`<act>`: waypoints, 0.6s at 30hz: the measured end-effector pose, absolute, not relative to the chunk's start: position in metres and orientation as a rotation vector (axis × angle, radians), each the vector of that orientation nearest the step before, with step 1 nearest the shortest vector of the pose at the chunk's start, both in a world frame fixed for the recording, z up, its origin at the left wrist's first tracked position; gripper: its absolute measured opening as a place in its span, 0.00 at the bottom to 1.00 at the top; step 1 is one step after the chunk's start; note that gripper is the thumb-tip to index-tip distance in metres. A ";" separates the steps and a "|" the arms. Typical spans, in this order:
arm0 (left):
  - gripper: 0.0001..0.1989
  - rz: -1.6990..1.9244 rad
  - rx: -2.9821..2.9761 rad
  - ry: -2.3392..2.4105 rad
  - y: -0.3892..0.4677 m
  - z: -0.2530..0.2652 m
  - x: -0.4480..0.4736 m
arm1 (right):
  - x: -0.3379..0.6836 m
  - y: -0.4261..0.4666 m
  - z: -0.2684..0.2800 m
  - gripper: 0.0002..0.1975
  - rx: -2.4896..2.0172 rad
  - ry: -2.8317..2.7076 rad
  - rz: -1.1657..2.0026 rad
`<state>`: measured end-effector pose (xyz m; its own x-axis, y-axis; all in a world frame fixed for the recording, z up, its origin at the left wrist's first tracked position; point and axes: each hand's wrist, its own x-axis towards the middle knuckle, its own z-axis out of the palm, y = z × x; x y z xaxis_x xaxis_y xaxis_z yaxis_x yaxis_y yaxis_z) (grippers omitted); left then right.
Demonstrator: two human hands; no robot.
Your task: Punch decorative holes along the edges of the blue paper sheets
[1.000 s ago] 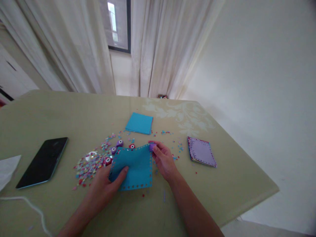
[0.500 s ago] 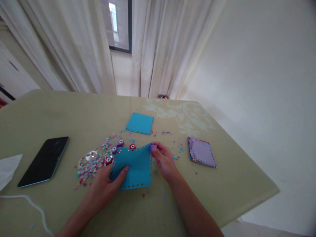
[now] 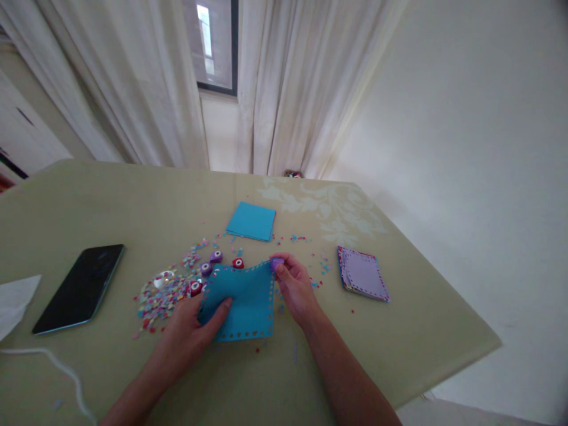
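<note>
Fingers (image 3: 285,276) partly hide the purple punch (image 3: 276,263)

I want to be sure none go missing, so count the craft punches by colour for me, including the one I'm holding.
Purple punches: 3 (one in the right hand at a corner of the blue sheet, two on the table)
Red punches: 2 (both on the table, one close by the left hand)
Total: 5

The blue sheet (image 3: 249,299) looks like smooth, matt paper; the purple punch (image 3: 276,264) looks like plastic. The tablet (image 3: 82,289) has a glossy, glass-like face, the curtains (image 3: 297,89) matt cloth.
</note>
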<state>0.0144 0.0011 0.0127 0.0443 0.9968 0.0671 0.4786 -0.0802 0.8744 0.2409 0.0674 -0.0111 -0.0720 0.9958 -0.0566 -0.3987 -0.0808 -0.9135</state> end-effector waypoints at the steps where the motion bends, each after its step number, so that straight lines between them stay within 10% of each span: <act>1: 0.22 0.968 1.645 1.509 0.001 0.012 0.014 | 0.241 0.068 -0.011 0.22 -0.915 -0.911 1.470; 18: 0.23 0.905 1.589 1.511 0.001 0.015 0.015 | 0.241 0.066 -0.012 0.20 -0.914 -0.909 1.441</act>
<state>0.0145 0.0007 0.0155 0.0527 0.9986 -0.0035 0.4678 -0.0216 0.8836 0.2413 0.0656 -0.0122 -0.0516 0.9980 -0.0375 -0.3962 -0.0550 -0.9165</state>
